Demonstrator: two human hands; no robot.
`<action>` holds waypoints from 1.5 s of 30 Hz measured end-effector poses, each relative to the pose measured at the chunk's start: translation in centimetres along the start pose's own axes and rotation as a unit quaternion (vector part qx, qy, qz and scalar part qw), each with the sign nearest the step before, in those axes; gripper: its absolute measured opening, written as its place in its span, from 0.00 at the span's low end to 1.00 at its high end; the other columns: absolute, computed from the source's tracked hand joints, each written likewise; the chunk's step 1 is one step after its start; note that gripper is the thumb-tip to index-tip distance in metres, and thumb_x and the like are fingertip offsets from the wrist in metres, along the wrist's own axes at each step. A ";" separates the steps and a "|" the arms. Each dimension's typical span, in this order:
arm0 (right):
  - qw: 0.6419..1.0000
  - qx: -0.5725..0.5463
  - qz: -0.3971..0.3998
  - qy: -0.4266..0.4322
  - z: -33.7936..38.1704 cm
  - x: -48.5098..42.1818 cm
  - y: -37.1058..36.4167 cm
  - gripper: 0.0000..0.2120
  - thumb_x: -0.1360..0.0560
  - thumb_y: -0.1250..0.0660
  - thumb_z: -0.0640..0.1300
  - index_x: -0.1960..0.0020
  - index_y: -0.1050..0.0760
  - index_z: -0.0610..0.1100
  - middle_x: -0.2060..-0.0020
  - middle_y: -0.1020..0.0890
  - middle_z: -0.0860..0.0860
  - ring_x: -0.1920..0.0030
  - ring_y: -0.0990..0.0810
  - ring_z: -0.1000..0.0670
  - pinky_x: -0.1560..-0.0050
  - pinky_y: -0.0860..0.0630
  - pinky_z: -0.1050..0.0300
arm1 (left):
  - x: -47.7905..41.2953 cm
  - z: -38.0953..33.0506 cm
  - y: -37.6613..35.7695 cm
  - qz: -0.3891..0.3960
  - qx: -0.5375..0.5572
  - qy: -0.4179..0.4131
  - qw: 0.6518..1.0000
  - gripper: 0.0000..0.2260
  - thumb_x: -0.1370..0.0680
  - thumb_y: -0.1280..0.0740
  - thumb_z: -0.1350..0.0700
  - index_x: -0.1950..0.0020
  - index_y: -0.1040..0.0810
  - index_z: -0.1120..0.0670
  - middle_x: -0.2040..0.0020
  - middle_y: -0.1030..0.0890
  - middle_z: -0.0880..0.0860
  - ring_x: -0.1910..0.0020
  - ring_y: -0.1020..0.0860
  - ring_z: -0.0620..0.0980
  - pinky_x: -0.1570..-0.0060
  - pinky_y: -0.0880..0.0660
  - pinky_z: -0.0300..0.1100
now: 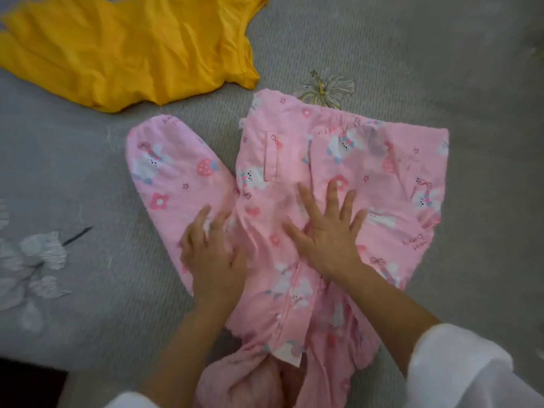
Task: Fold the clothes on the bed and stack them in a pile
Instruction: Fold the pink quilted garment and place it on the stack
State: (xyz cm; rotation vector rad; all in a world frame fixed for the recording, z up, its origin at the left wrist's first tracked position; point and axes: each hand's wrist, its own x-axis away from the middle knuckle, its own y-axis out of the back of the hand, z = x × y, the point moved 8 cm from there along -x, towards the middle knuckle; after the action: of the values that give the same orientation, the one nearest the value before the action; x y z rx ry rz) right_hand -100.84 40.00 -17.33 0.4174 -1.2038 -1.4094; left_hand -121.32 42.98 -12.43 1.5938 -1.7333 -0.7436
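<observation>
Head view: pink pyjama top lay mid-frame on the bed, with the yellow garment apart at upper left. Right hand was flat, fingers spread, likely pinning the front. Left hand, fingers curled, gathered cloth at the sleeve, probably to fold it.

Right of the pink pyjama top the grey bedspread lies bare, so my right hand can sweep out that way unhindered. Left of the top there is open bedspread too, past its sleeve, which sticks out beside my left hand. Beyond the top, to the upper left, the yellow garment lies spread, near but not touching, with a strip of bedspread between. On my side, the top's bunched end fills the gap between my forearms.
</observation>
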 end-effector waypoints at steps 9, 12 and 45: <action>0.979 0.198 0.038 -0.016 0.5 -1.1 -1.8 0.38 0.31 0.53 0.77 0.28 0.65 0.69 0.27 0.71 0.37 0.30 0.71 0.26 0.37 0.64 0.22 | -4.8 11.7 1.6 -0.055 0.338 0.368 0.864 0.25 0.30 0.26 0.54 0.36 0.27 0.60 0.42 0.20 0.55 0.48 0.20 0.53 0.49 0.21 0.51; 0.978 0.202 0.052 -0.020 0.6 -1.3 -1.6 0.40 0.33 0.52 0.78 0.27 0.63 0.68 0.27 0.70 0.37 0.30 0.70 0.26 0.36 0.61 0.21 | -5.1 12.6 3.5 -0.131 0.379 0.380 0.833 0.09 0.32 0.27 0.57 0.53 0.21 0.55 0.53 0.17 0.55 0.56 0.18 0.53 0.60 0.20 0.46; 0.983 0.132 -0.125 -0.027 -9.5 -0.4 3.8 0.30 0.23 0.56 0.64 0.23 0.54 0.59 0.22 0.54 0.49 0.23 0.60 0.44 0.27 0.67 0.48 | -6.0 -8.6 -14.6 0.133 -0.243 -0.288 0.917 0.29 0.22 0.55 0.35 0.23 0.57 0.41 0.21 0.54 0.53 0.23 0.58 0.59 0.28 0.65 0.55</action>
State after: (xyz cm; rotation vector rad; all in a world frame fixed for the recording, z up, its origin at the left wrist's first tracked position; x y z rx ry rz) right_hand -90.98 37.23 -18.21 0.7412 -1.4269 -1.4834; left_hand -105.27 47.81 -19.04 0.8198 -1.8992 -1.4705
